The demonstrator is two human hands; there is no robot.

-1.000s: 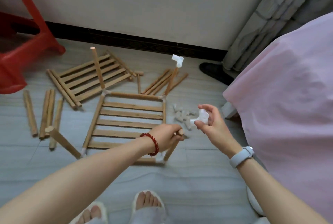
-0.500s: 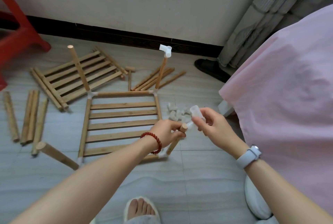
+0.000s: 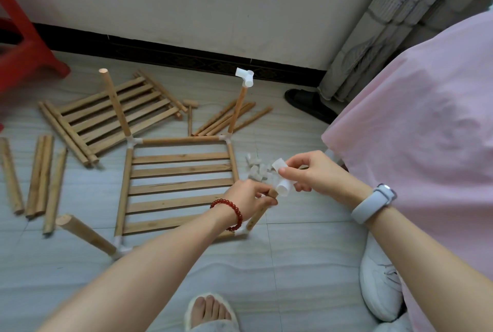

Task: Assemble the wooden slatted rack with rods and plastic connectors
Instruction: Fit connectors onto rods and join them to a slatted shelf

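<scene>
Fingers of the left hand (image 3: 249, 195) wrap the top of an upright rod (image 3: 258, 214) at the near right corner of the slatted panel (image 3: 179, 185) on the floor (image 3: 293, 265), while the fingers of the right hand (image 3: 310, 174) pinch a white plastic connector (image 3: 280, 179), its lower socket touching the rod's top just beyond the left fingertips. More white connectors (image 3: 257, 170) lie in a heap just past both sets of fingers, and three other rods stand at the panel's remaining corners, the far right one (image 3: 237, 110) capped with a connector. Loose rods (image 3: 40, 175) and a second slatted panel (image 3: 112, 115) lie well to the left of the fingers.
</scene>
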